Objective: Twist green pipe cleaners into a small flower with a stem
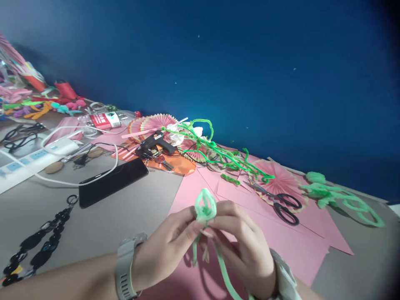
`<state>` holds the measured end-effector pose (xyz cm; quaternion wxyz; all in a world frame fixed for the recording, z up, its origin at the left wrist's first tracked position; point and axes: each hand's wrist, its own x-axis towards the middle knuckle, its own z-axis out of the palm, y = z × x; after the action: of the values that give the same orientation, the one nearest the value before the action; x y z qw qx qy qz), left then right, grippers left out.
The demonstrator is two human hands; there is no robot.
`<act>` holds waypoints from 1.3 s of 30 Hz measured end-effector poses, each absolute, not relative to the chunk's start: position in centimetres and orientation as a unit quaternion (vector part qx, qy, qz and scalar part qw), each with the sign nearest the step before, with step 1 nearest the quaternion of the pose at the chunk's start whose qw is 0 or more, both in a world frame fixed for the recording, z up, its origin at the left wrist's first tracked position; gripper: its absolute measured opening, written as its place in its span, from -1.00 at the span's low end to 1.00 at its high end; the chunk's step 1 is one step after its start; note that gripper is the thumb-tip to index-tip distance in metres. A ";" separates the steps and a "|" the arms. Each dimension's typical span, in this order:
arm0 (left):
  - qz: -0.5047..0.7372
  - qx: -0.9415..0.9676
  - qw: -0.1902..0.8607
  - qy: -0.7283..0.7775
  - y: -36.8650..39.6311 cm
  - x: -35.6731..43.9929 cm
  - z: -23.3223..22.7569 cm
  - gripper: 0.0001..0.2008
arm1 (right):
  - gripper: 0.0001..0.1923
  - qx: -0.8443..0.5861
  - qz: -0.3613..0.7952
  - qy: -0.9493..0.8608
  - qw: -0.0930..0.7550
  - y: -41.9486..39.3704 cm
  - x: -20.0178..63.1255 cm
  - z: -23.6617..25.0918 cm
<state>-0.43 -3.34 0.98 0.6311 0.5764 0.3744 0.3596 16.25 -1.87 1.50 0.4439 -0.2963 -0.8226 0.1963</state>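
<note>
Both my hands — left hand [170,250], right hand [242,246] — pinch the light green pipe cleaner [205,208] above the pink paper [293,246] on the desk [103,225]; if my grip loosens, I reckon the coiled loop springs open

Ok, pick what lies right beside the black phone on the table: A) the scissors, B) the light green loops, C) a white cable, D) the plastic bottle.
C: a white cable curves along the black phone, while the scissors rest on the pink paper farther right.
</note>
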 end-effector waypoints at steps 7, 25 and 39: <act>0.358 0.537 0.670 0.365 -3.5 -0.4 0.5 -0.72 | -0.85 -0.373 0.234 -0.780 0.444 -2.1 16.2 1.8; 0.349 0.399 0.776 0.343 -3.3 -0.5 -0.9 -0.70 | -0.94 -0.381 0.336 -0.756 0.412 -1.5 15.9 1.3; 0.399 0.421 0.728 0.364 -2.2 -0.8 -0.5 -0.61 | -0.76 -0.482 0.362 -0.785 0.144 -0.2 17.8 5.5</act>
<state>-0.85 -2.19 -0.49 0.7285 0.4207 0.3643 0.3994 17.79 -0.23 5.46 0.1439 -0.4822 -0.7847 0.3620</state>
